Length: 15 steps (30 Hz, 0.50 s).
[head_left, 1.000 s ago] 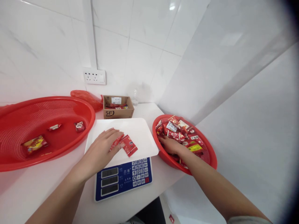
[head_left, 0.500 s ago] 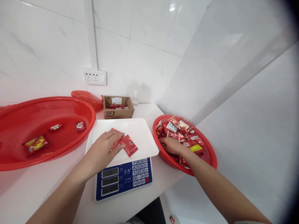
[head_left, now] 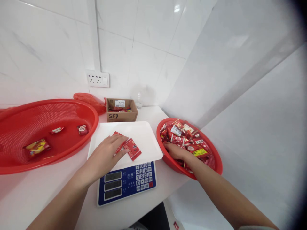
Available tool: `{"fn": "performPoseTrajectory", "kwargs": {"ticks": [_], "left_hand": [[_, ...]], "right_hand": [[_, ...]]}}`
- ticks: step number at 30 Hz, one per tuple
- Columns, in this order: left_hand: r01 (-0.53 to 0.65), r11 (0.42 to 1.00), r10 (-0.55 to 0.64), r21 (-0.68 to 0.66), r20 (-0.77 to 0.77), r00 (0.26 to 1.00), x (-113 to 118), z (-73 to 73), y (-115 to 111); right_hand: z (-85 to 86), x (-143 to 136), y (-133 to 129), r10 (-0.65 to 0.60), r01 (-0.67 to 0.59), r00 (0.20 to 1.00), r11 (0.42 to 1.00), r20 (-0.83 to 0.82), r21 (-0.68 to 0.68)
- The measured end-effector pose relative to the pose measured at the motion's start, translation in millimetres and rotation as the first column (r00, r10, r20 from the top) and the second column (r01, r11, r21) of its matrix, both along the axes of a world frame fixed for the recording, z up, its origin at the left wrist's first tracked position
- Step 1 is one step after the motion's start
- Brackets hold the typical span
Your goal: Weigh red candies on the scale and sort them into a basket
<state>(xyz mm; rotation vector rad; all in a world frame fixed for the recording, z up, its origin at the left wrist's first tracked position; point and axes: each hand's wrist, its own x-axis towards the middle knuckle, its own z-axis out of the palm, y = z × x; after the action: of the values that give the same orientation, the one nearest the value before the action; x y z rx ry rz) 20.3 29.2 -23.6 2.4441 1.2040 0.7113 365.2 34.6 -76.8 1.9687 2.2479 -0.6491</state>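
Note:
My left hand (head_left: 110,150) lies over two small red snack packets (head_left: 132,149) on the white tray (head_left: 146,137) of a weighing scale. Its thumb and fingers are spread apart, touching the packets, one of which it partly covers. My right hand (head_left: 174,150) reaches into the red basket (head_left: 217,159) on the right, among a heap of mostly red wrapped snacks (head_left: 177,139). The packets and the basket's rim hide its fingertips. Below the tray shows the scale's blue panel (head_left: 129,184), with three displays and a keypad.
A large red basket (head_left: 92,137) on the left holds a few packets, including a yellow and red one (head_left: 37,148). Behind the scale stand a cardboard box (head_left: 122,116) with packets inside and a red plastic bag (head_left: 90,99). A wall socket (head_left: 98,79) is above. A small red wrapper (head_left: 176,225) lies on the floor.
The right-hand basket and the packets near my right hand have shifted very slightly. My left hand stays over the packets on the tray.

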Motion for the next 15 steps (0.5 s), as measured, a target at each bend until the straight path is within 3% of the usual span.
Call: {"fn": "performPoseTrajectory", "kwargs": {"ticks": [8, 15], "left_hand": [[0.013, 0.999, -0.014, -0.031, -0.01, 1.0, 2.2, 1.9, -1.0], [0.005, 0.998, -0.006, -0.058, -0.024, 1.0, 1.8, 4.6, -2.5]], "right_hand": [[1.0, -0.3, 2.0, -0.005, 0.003, 1.0, 0.997, -0.022, -0.081], [4.0, -4.4, -0.1, -0.051, 0.05, 0.999, 0.997, -0.018, -0.063]]}}
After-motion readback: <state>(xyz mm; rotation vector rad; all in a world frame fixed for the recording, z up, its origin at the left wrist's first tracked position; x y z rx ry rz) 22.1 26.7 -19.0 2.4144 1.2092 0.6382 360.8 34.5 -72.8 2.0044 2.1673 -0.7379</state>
